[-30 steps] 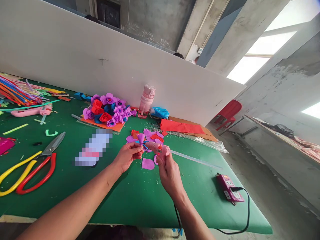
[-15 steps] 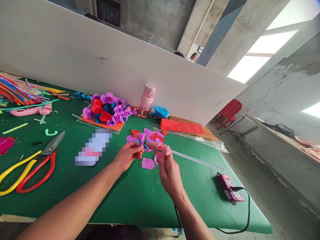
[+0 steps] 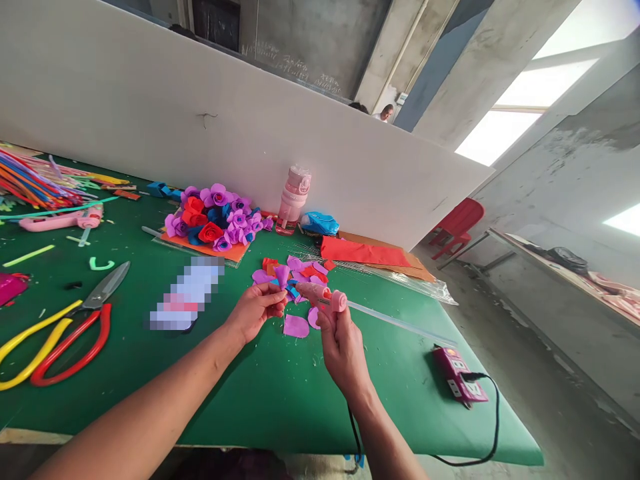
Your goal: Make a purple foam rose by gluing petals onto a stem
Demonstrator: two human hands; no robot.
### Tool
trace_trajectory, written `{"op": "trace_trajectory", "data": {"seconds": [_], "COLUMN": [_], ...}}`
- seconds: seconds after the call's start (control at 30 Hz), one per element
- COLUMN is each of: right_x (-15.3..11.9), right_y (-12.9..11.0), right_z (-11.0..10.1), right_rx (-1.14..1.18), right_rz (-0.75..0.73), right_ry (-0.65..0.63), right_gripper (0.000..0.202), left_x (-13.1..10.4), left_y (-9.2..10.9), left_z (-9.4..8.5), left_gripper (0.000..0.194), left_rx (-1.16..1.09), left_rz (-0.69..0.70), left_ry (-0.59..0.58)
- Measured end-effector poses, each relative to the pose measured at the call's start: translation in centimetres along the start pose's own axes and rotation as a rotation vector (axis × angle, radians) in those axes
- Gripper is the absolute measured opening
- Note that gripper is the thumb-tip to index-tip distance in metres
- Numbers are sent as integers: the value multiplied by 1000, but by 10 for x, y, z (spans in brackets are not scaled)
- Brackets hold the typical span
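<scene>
Purple curled petal (image 3: 282, 275), mid-frame, is pinched by the left hand (image 3: 260, 310), forearm reaching from lower left. The right hand (image 3: 345, 347), from lower right, is wrapped round a pink glue gun (image 3: 325, 297), nozzle aimed left near the petal; contact is unclear. Fingers hide the petal's base. Green desk (image 3: 270, 393) stretches between the forearms to its front edge.

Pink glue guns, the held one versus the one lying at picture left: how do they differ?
The held glue gun is in the right hand; the other glue gun lies on the green table. A long clear stick trails behind the held glue gun; the other glue gun shows only a short stub. Both are pink.
</scene>
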State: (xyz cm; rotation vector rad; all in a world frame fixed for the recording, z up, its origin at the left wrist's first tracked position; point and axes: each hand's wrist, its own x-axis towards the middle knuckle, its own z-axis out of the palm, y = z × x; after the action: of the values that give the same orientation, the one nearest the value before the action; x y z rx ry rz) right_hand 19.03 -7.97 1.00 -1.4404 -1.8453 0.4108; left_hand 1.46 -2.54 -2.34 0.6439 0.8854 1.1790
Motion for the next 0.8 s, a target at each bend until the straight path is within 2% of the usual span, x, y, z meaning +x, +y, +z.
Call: {"op": "trace_trajectory", "data": {"seconds": [0.57, 0.8], "right_x": [-2, -3], "right_y": [0, 5], "right_z": [5, 5], "right_rx": [52, 52], "right_rz": [-4, 24], "right_ry": [-47, -22], "right_gripper": [33, 29], "left_x": [-1, 0], "left_y": [0, 0], "left_z": [0, -1], "left_gripper": [23, 22], "left_rx": [15, -5], "left_rz": [14, -1], "left_ry": [-5, 2]}}
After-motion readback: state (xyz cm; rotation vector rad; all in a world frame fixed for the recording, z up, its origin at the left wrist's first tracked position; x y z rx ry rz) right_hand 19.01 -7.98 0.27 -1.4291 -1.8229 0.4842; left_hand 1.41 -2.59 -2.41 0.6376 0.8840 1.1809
